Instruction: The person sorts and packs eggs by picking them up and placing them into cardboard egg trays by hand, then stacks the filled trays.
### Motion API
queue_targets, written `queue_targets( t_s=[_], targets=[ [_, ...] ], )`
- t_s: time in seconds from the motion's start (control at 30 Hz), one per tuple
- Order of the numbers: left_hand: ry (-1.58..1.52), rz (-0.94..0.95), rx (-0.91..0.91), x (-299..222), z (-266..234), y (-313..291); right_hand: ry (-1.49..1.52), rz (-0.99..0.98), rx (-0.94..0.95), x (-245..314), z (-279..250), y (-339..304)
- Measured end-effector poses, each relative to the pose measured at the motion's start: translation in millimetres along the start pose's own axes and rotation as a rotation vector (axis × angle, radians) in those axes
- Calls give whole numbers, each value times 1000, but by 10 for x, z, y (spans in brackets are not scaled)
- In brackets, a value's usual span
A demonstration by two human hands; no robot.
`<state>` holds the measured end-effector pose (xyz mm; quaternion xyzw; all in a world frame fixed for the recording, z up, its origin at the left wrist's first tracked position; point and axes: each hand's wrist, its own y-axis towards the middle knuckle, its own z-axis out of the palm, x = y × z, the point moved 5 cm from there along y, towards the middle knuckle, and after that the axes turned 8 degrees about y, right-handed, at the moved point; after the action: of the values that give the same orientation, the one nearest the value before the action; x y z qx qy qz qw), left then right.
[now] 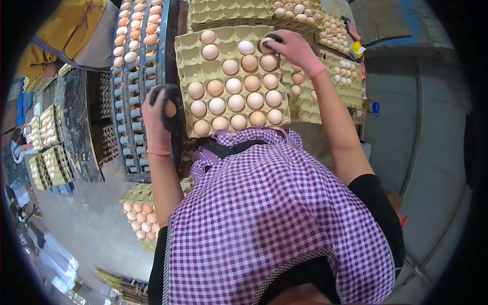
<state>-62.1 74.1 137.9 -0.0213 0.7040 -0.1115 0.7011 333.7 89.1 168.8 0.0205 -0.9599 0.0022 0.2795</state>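
Note:
A pale yellow-green egg tray (192,67) lies in front of me, with pinkish and white eggs in most of its cups and bare cups in the upper rows. My right hand (292,49), in a pink glove with dark fingertips, is closed around an egg (265,44) at the tray's upper right. Left of the tray, my gloved left hand (158,122) curls around a light brown egg (170,108), partly hidden by the dark fingers. That hand hovers beside the roller conveyor (133,114), whose far end carries rows of eggs (135,34).
Stacked trays (229,12) stand behind the tray, and more filled trays (333,30) extend to the right. A lower tray of eggs (141,218) sits at lower left. Another person in a yellow garment (66,33) is beyond the conveyor. A blue-capped bottle (375,107) is at right.

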Motion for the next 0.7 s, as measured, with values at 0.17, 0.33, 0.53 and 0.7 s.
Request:
queue_targets(
  t_s=[0.17,0.33,0.53,0.7],
  targets=[
    [929,332,37,-315,424,-278,1646,257,26,-141,-13,-635],
    [1273,336,89,-416,620,-142,738,-48,-50,109,-124,-587],
    [1174,97,315,-72,334,82,-225,9,159,332,51,-371],
    [616,219,109,-266,411,-38,265,21,-26,-104,-52,-709]
  ],
)
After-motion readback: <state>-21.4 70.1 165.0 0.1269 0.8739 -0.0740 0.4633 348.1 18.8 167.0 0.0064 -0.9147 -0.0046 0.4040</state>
